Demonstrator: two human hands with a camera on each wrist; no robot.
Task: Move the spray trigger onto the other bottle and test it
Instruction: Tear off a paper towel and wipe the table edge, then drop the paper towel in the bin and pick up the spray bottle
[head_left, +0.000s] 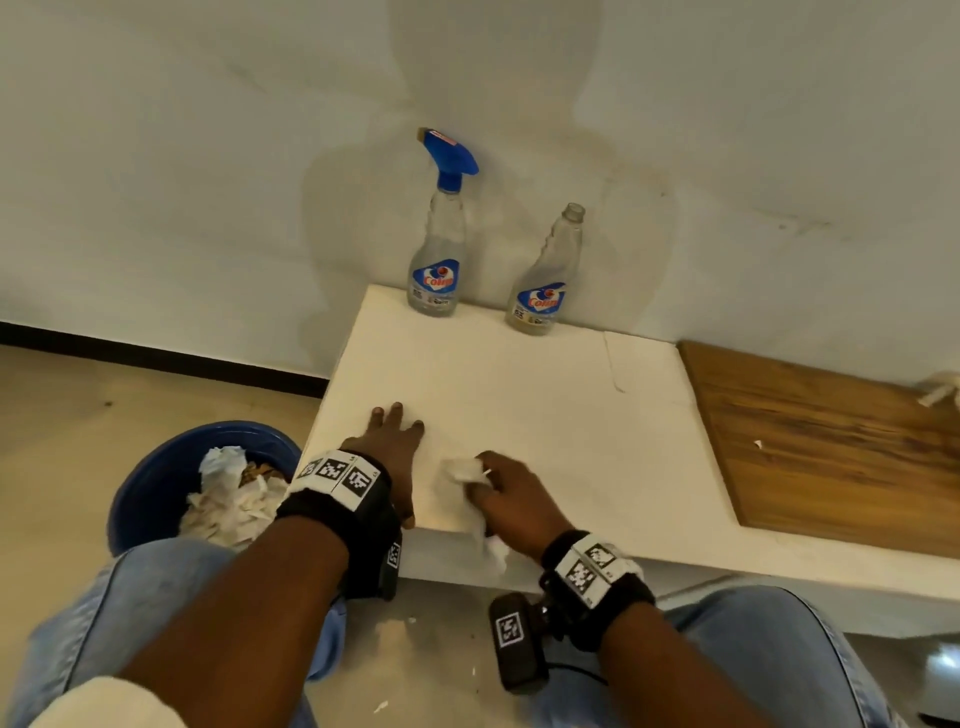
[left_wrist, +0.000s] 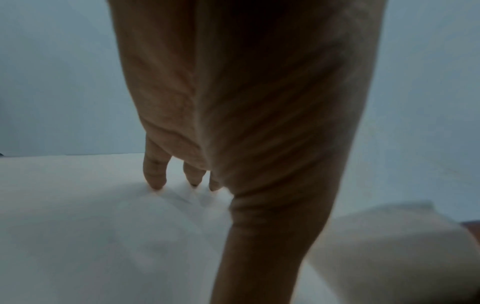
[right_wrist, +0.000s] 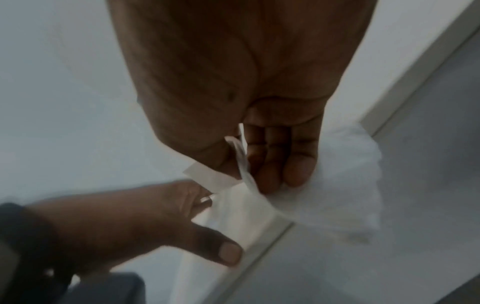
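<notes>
The right hand (head_left: 511, 499) is curled round a crumpled white tissue (head_left: 462, 475), fingers and thumb pinching it against the near edge of the white surface (head_left: 545, 415). That looks like a wiping grip: the paper is bunched under the fingertips so it can be dragged across the top. Part of the tissue hangs over the edge just below the hand, which the right wrist view shows as a loose fold past the rim.

Just beside it sits the left hand (head_left: 392, 447), with its fingers (left_wrist: 155, 174) straight and spread, tips touching the surface and holding nothing. Laid flat like this it probably braces the person, or steadies the top, while the other hand works.

Well ahead of both hands, at the far edge against the wall (head_left: 208, 182), stand the two clear bottles. The bottle with the blue spray trigger (head_left: 449, 156) screwed on, the left bottle (head_left: 436, 254), stands ahead of the left hand; the open-necked bottle (head_left: 545, 275) stands ahead of the right hand, upright and apart from its neighbour. Parked back there, they stay out of the way of the wiping. The trigger swap has not begun, and neither hand is near the bottles.

Behind the left hand, down on the floor, a blue bin (head_left: 156, 483) holds crumpled paper, within easy reach for dropping the tissue. Far out past the right hand lies a wooden board (head_left: 831, 441).
</notes>
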